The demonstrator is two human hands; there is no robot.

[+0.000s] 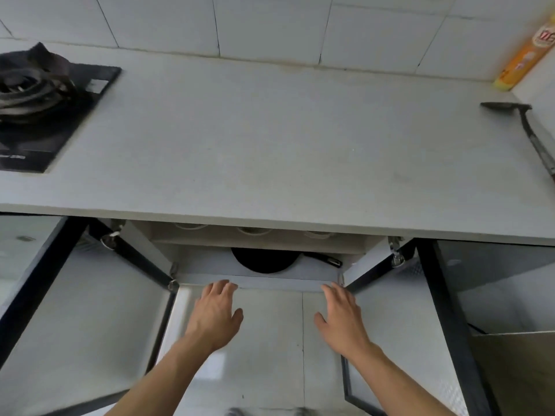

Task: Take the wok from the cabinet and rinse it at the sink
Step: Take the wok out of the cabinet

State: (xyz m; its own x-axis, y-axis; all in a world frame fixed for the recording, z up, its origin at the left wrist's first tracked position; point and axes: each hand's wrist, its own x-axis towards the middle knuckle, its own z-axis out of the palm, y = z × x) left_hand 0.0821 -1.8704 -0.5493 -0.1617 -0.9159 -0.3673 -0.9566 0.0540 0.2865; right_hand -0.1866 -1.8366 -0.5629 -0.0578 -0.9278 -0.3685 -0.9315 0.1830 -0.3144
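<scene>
a pale grey countertop (270, 139) runs beneath a white tiled wall (270, 22); a black gas hob (45, 115) sits at its left. the floor (270, 340) below is glossy light tile.

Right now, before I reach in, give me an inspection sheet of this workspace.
Surface: pale countertop, mostly bare.
Job's things: black wok on the lower shelf of the cabinet, handle pointing right; both doors swung open. Sink: not in view.
Clutter: spatula and orange package at the counter's right; bowls on the upper shelf.
Grippers: left hand and right hand empty, fingers spread, just short of the cabinet sill.
Cables: nothing seen.
Surroundings: gas stove at left, tiled wall behind.
</scene>
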